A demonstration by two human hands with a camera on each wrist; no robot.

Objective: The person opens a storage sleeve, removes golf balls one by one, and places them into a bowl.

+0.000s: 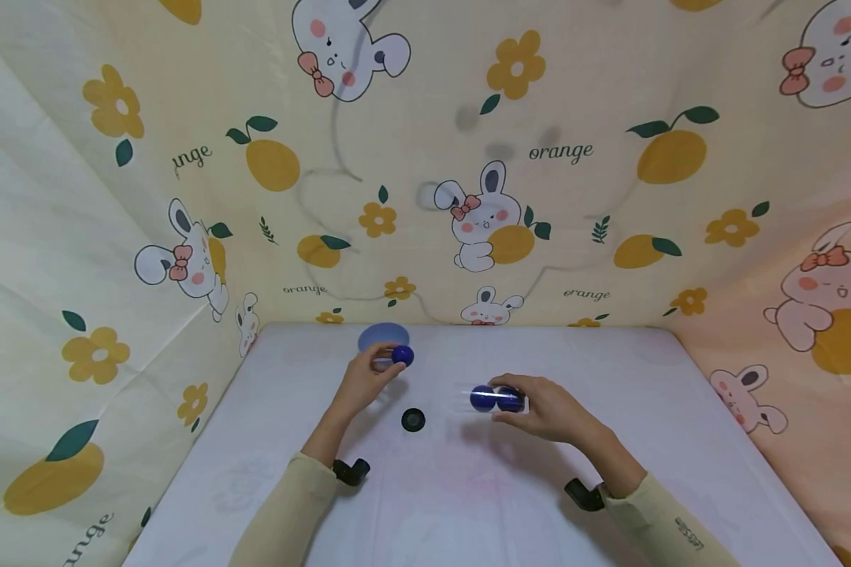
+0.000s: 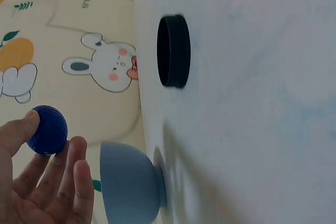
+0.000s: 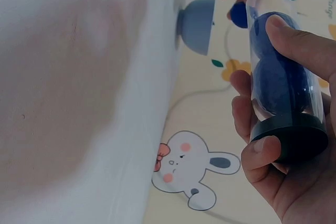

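Note:
My left hand (image 1: 370, 379) pinches a dark blue golf ball (image 2: 48, 130) between thumb and fingers, above the table and in front of the light blue bowl (image 2: 128, 184). My right hand (image 1: 544, 408) grips a clear plastic tube (image 3: 261, 3), which lies nearly level in the head view. Inside it sit two more blue balls (image 1: 483, 398), one behind the other. A black cap closes the tube's end (image 3: 290, 139) by my right palm; the other end points toward my left hand. On the table between both hands rests a loose round black cap (image 1: 413, 420).
The white-covered table (image 1: 461, 504) meets a patterned cloth wall (image 1: 581, 260) at the back, with cloth at both sides too. The bowl stands at the table's back edge, left of the middle. Each wrist wears a small black camera (image 1: 352, 472).

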